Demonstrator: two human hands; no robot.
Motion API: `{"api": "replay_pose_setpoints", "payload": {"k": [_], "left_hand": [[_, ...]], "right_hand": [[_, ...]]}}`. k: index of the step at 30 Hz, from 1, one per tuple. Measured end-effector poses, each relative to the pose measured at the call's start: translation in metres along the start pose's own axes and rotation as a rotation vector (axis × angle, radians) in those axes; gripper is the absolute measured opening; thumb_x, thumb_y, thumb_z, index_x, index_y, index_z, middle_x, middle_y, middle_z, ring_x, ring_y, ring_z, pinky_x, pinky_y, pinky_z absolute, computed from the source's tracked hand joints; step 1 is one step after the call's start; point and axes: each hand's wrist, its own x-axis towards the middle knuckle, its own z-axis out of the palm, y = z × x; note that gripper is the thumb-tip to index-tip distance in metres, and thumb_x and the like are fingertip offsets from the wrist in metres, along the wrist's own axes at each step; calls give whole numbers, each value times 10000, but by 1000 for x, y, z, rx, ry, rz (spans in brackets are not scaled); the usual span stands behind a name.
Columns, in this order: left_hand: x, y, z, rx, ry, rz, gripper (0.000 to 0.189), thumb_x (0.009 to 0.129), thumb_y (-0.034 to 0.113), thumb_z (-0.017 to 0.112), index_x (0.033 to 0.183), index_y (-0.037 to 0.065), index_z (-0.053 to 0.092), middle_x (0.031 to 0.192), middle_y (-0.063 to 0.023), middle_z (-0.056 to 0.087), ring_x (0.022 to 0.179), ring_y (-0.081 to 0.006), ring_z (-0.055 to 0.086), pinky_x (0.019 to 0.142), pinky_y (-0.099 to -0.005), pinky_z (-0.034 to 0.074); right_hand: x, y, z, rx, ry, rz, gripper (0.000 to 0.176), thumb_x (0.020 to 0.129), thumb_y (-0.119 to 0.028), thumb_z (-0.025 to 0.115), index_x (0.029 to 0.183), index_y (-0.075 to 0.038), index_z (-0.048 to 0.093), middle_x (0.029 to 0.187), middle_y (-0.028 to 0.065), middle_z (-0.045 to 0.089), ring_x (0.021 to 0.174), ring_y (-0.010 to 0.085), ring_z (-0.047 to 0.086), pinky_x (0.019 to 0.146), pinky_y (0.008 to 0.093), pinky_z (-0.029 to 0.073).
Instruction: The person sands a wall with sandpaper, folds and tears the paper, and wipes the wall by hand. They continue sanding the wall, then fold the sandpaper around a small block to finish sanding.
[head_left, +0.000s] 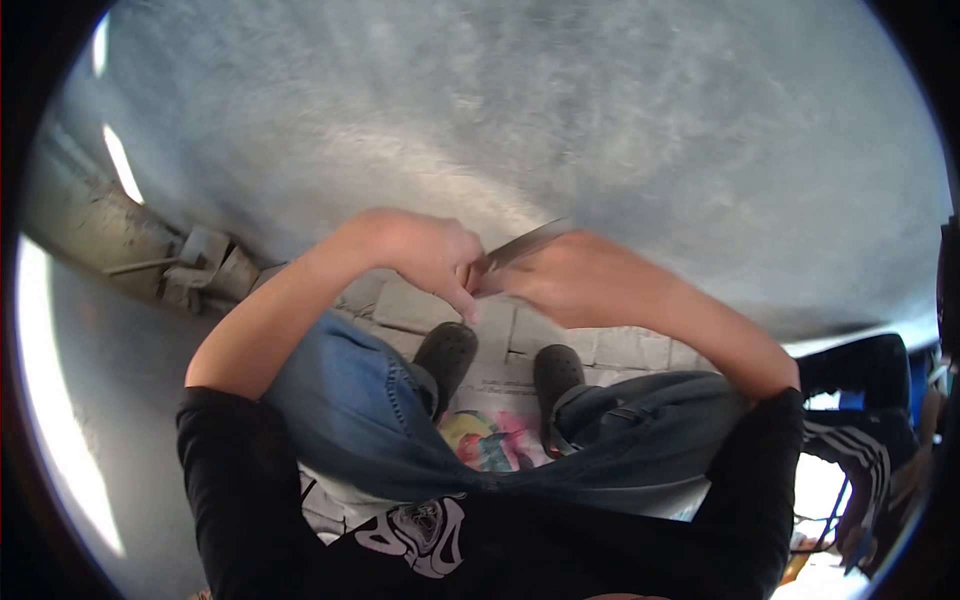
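Both my hands meet in the middle of the head view, in front of a grey wall. My left hand [430, 255] has its fingers curled in around something small and brownish that I cannot make out. Facing it, my right hand [565, 282] is closed, slightly smeared by motion, with its fingertips close to the left fingers. A thin, dark, blade-like tool [527, 243] slants up to the right from between the hands, along the back of the right one. Its handle is hidden.
The rough grey wall [640, 120] curves close ahead. Pale bricks [405, 307] line its foot, and broken blocks [210, 265] lie at the left. Below are my dark clogs [447, 357] and a printed sheet [500, 435]. Another person's striped sleeve [865, 455] shows at right.
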Motion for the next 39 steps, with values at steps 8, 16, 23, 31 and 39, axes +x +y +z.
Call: {"api": "replay_pose_setpoints", "payload": {"k": [8,16,23,31,39], "left_hand": [[13,-14,30,231,34,-259,529,727,494,651,1051,80,598,1000,-124,633,945,-320,594,789,-436,465],[24,-17,49,77,-134,-170,494,772,474,609,1098,103,584,942,-154,640,907,-339,599,778,-442,461],[24,-28,62,7,-146,-146,468,791,456,597,1074,83,584,913,-163,634,881,-352,601,771,-446,459],[19,-18,59,21,-144,-145,446,813,435,586,1049,57,576,915,-167,624,888,-352,598,765,-443,462],[12,-14,61,28,-90,-68,445,820,422,581,1058,47,566,924,-159,621,892,-340,598,767,-440,461]], "right_hand": [[64,-18,-70,-655,431,74,294,763,44,528,1037,-50,572,1111,107,615,1021,251,599,816,352,506],[112,60,43,-313,1174,-24,400,687,87,549,1053,-73,547,1268,75,529,1209,238,467,1000,376,374],[127,70,111,-210,948,149,303,787,3,503,1082,-63,499,1284,114,505,1190,256,481,993,387,380],[138,67,160,-141,891,156,420,783,29,504,1191,-56,454,1324,163,454,1242,293,422,1027,415,333],[130,52,163,-132,868,320,674,772,-72,551,1384,-35,271,1387,227,332,1301,346,315,1069,456,242]]}}
